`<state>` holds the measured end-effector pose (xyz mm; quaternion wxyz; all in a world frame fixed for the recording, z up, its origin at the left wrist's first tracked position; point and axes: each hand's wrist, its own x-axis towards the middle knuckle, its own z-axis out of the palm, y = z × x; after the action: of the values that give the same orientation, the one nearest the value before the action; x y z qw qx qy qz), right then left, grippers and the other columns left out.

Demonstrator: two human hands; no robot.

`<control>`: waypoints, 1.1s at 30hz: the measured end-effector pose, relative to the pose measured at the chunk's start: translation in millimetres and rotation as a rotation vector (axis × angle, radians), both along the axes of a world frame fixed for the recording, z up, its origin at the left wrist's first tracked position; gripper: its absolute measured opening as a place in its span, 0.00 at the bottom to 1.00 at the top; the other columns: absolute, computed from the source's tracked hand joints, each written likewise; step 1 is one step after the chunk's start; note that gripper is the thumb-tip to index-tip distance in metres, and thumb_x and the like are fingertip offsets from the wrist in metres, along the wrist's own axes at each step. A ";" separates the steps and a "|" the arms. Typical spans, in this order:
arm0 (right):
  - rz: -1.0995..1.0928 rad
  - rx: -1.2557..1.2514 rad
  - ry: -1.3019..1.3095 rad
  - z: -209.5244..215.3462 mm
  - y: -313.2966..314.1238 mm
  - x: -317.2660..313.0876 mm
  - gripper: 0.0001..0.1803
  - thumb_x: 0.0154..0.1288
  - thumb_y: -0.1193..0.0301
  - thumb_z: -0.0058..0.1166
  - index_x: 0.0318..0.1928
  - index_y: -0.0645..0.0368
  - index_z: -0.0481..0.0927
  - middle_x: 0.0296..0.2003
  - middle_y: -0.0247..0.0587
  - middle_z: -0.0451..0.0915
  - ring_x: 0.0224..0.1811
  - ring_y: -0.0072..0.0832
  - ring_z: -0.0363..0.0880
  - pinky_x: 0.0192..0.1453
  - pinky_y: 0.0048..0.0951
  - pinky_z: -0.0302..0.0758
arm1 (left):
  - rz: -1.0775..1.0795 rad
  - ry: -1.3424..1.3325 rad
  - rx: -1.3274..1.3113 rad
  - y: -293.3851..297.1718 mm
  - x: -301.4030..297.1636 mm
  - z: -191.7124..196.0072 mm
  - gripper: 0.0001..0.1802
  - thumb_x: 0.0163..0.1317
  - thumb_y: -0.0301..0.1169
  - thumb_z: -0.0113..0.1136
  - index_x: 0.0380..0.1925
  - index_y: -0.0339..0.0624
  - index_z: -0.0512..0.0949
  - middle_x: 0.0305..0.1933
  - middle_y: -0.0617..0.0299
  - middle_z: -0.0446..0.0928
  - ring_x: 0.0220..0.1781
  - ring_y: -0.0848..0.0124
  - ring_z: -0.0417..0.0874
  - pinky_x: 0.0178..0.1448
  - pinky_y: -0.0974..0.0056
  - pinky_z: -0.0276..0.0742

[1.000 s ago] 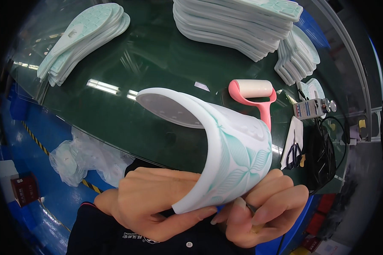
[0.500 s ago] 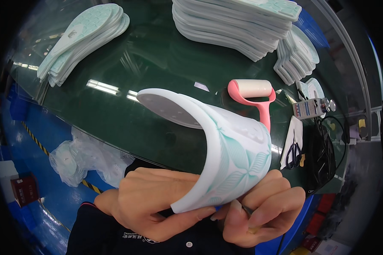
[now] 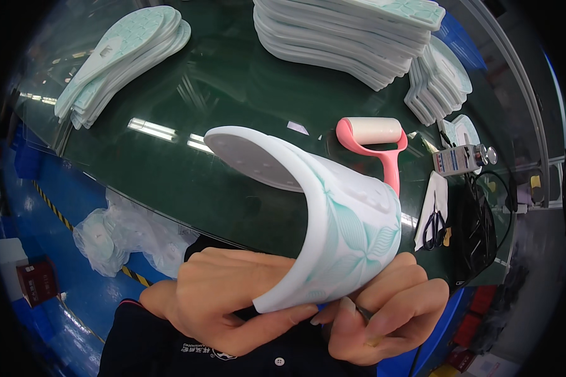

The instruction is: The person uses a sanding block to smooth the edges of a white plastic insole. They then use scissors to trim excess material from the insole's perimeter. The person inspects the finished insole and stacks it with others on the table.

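Observation:
A white, sole-shaped piece (image 3: 358, 220) with a teal leaf pattern is bent into a curve above the near edge of the table. My left hand (image 3: 226, 295) grips its lower left edge, thumb in front and fingers behind. At the lower right edge of the sole, my right hand (image 3: 390, 314) is closed in a pinch. A small dark sliver shows between its thumb and forefinger, too little of it to name. The sole's underside and lower edge are partly hidden by my fingers.
Stacks of similar soles (image 3: 333, 50) stand along the table's (image 3: 233, 81) far side. To the right lie a pink-handled roller (image 3: 374, 132), a bottle (image 3: 456, 160), scissors (image 3: 434, 229) and a black pouch (image 3: 475, 239). A clear plastic bag (image 3: 132, 232) is below on the left.
The sole's far end has tilted up very slightly. Both hands keep almost the same place and grip.

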<state>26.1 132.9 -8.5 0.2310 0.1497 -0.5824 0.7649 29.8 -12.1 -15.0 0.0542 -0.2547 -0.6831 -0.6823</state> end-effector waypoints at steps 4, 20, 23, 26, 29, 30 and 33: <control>0.153 -0.043 0.050 -6.6 4.2 -7.2 0.14 0.36 0.92 0.52 0.21 0.62 0.67 0.15 0.39 0.68 0.15 0.21 0.68 0.14 0.20 0.72 | 0.046 0.005 -0.043 -2.3 1.1 -2.8 0.13 0.42 0.18 0.62 0.32 0.28 0.77 0.30 0.50 0.78 0.26 0.63 0.81 0.28 0.70 0.75; -0.646 0.917 -0.332 -58.0 119.1 -43.9 0.17 0.63 0.64 0.45 0.40 0.69 0.72 0.31 0.41 0.74 0.34 0.25 0.73 0.37 0.22 0.71 | 0.046 -0.074 0.051 2.8 1.1 -10.0 0.12 0.45 0.22 0.63 0.32 0.29 0.77 0.22 0.56 0.78 0.19 0.70 0.79 0.21 0.73 0.70; 0.193 0.257 -0.476 -44.7 111.0 -13.1 0.32 0.65 0.51 0.35 0.42 0.74 0.70 0.38 0.47 0.75 0.41 0.29 0.74 0.43 0.26 0.72 | 0.061 -0.076 0.059 2.4 1.0 -10.1 0.12 0.46 0.23 0.63 0.32 0.30 0.77 0.22 0.57 0.78 0.19 0.70 0.79 0.21 0.73 0.70; 0.497 -0.133 -0.663 -51.1 63.7 0.7 0.46 0.60 0.39 0.25 0.54 0.77 0.58 0.51 0.61 0.65 0.52 0.44 0.68 0.52 0.37 0.69 | 0.012 -0.102 0.018 2.7 1.9 -8.7 0.12 0.45 0.23 0.63 0.32 0.31 0.77 0.23 0.57 0.78 0.20 0.69 0.79 0.22 0.72 0.71; 0.647 -0.338 -0.769 -48.3 49.1 -16.2 0.47 0.60 0.39 0.27 0.60 0.74 0.49 0.57 0.59 0.59 0.57 0.45 0.62 0.58 0.38 0.63 | -0.090 -0.002 -0.073 5.3 -1.6 -3.9 0.08 0.41 0.23 0.66 0.20 0.31 0.77 0.18 0.52 0.76 0.18 0.64 0.78 0.19 0.72 0.68; 0.751 -0.384 -0.782 -45.7 47.8 -24.2 0.45 0.61 0.41 0.28 0.61 0.74 0.48 0.59 0.55 0.58 0.60 0.40 0.60 0.60 0.35 0.60 | -0.024 0.128 -0.072 12.2 4.8 -9.3 0.08 0.41 0.23 0.67 0.18 0.33 0.76 0.18 0.54 0.75 0.18 0.63 0.78 0.20 0.70 0.71; 0.829 -0.446 -0.779 -26.4 38.9 -37.2 0.32 0.60 0.70 0.41 0.60 0.74 0.48 0.59 0.61 0.56 0.62 0.45 0.56 0.63 0.37 0.56 | -0.114 0.406 -0.342 13.5 10.0 -10.4 0.12 0.45 0.34 0.66 0.23 0.37 0.77 0.24 0.59 0.77 0.27 0.68 0.80 0.31 0.71 0.76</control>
<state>-11.1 171.7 -34.9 -0.2899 0.0212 -0.3430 0.8932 39.9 1.4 -25.4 0.1075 -0.4298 -0.7482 -0.4939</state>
